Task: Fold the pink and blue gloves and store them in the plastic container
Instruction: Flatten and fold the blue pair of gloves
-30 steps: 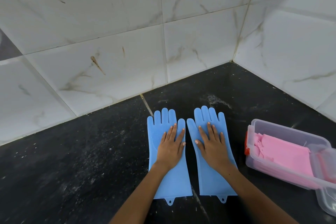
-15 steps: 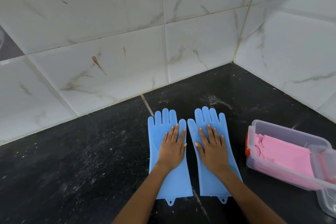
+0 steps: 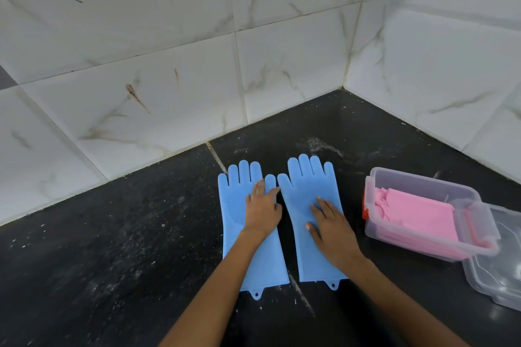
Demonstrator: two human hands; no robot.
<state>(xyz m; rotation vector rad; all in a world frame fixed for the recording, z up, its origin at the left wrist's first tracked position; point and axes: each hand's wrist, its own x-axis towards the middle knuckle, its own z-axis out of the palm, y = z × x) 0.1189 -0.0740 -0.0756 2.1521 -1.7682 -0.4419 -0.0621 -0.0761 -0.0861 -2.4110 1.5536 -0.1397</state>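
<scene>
Blue gloves [image 3: 282, 222] lie flat on the tabletop [image 3: 112, 248]; left hand [image 3: 262, 210] and right hand [image 3: 331, 229] press them flat-fingered, likely smoothing them for folding.

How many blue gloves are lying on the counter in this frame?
2. The left blue glove lies flat under the left hand; the right blue glove lies beside it under the right hand. None seems hidden.

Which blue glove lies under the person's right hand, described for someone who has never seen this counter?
On the black counter in the tiled corner lie two flat blue gloves. It is the right blue glove, nearer the clear plastic container holding the pink gloves. The right hand rests on it.
</scene>
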